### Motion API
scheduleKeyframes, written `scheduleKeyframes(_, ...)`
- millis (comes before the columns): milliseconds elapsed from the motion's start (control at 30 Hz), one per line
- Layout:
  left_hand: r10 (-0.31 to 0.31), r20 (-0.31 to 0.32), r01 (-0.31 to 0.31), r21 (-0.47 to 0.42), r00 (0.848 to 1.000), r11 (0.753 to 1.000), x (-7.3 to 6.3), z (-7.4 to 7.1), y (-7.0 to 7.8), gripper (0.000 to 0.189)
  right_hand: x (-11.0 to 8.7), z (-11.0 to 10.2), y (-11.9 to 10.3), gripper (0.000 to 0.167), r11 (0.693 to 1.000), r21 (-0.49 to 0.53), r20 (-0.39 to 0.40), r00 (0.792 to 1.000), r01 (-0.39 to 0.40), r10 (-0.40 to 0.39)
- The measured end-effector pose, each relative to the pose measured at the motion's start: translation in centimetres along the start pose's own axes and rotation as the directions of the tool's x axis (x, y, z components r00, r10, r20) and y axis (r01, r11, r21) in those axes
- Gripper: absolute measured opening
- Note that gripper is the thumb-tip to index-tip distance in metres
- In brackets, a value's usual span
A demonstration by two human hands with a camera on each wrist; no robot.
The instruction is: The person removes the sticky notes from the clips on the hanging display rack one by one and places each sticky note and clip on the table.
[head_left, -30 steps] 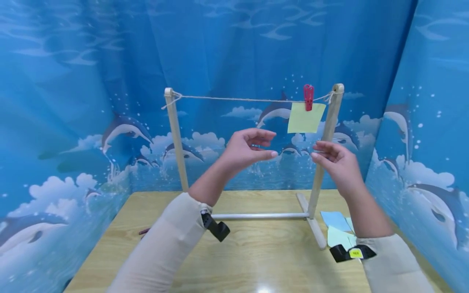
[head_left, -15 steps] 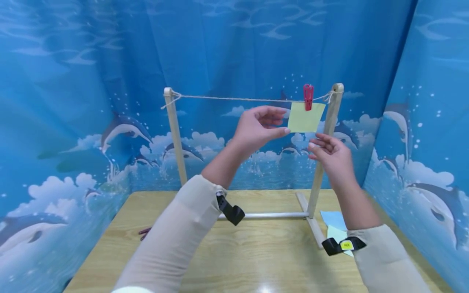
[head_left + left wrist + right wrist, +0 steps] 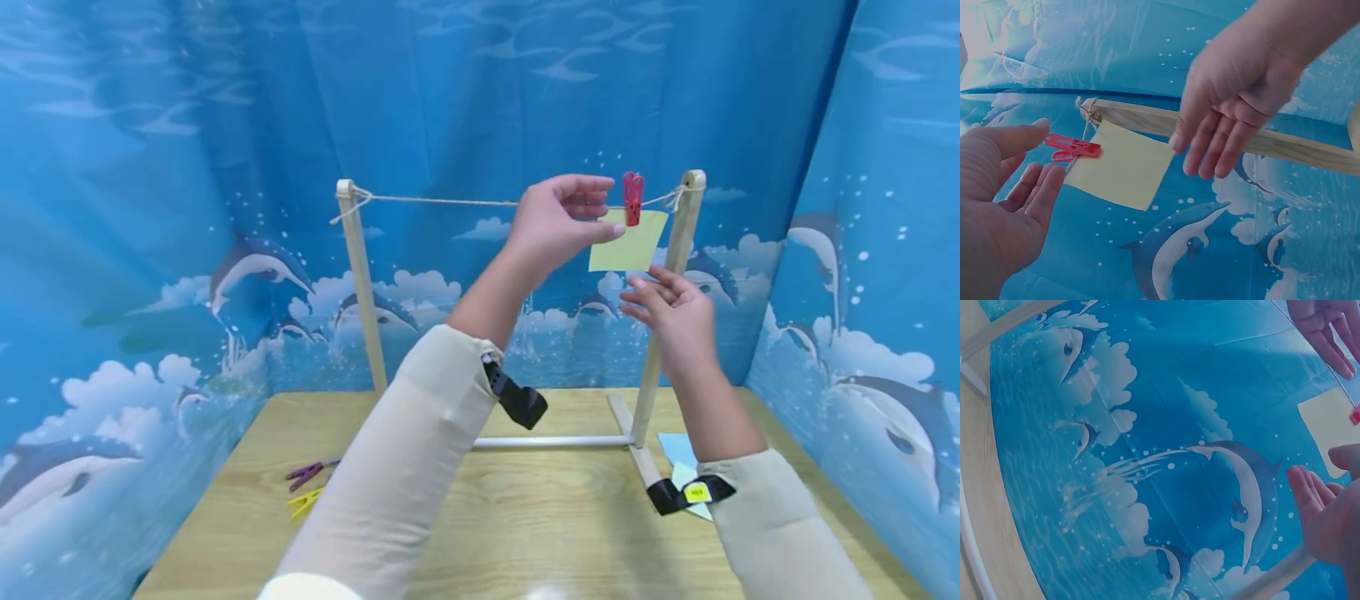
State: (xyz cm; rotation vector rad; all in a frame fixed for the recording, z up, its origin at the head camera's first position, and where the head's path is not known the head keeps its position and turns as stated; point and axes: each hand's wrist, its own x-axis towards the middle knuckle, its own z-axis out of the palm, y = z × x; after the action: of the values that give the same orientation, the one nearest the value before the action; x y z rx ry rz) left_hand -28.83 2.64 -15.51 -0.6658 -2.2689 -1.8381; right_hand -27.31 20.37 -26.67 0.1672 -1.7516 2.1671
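A pale yellow paper note (image 3: pixel 628 254) hangs from the string (image 3: pixel 442 201) near its right end, with a red clothespin (image 3: pixel 633 198) gripping its top edge. My left hand (image 3: pixel 558 221) is raised just left of the clothespin, thumb and fingers spread apart around its handle end, holding nothing. In the left wrist view, the left fingertips sit close to the clothespin (image 3: pixel 1075 148). My right hand (image 3: pixel 681 321) is below the note's lower right corner, fingers loosely bent. The left wrist view shows the right thumb tip right at the note's (image 3: pixel 1125 165) edge.
A wooden frame with a right post (image 3: pixel 678 225) and left post (image 3: pixel 362 275) carries the string above the table (image 3: pixel 510 517). Purple clothespins (image 3: pixel 304 474) and a yellow clothespin (image 3: pixel 303 502) lie at left. Blue and green paper notes (image 3: pixel 678 450) lie beyond the right wrist.
My left hand has risen and moved right to the clothespin. My right hand has risen slightly and shifted left to the note's lower corner. The note and clothespin stay put.
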Motion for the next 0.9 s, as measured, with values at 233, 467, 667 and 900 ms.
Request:
scheduleKeyframes(233, -0.042, -0.022, 0.042, 0.030, 0.999, 0.999, 1.6, 1.2, 1.1, 0.053, 0.5, 0.4, -0.1, 0.044, 0.975, 0.209, -0.060, 0.995, -0.071, 0.085)
scheduleKeyframes(467, -0.109, 0.036, 0.101, 0.174, 0.993, 0.979, 2.4, 1.9, 0.9, 0.071, 0.9, 0.7, 0.0, 0.033, 0.978, 0.192, -0.123, 0.987, -0.078, 0.103)
scheduleKeyframes(667, -0.038, 0.060, 0.028, 0.155, 0.997, 0.988, 2.8, 2.4, 0.5, 0.068, 1.1, 0.8, 0.2, 0.031, 0.986, 0.161, -0.153, 0.986, -0.042, 0.067)
scheduleKeyframes(900, 0.049, 0.005, -0.049, 0.250, 0.999, 0.967, 2.4, 3.2, 0.0, 0.051, 1.0, 1.1, 0.6, 0.032, 0.980, 0.198, -0.183, 0.982, -0.007, 0.044)
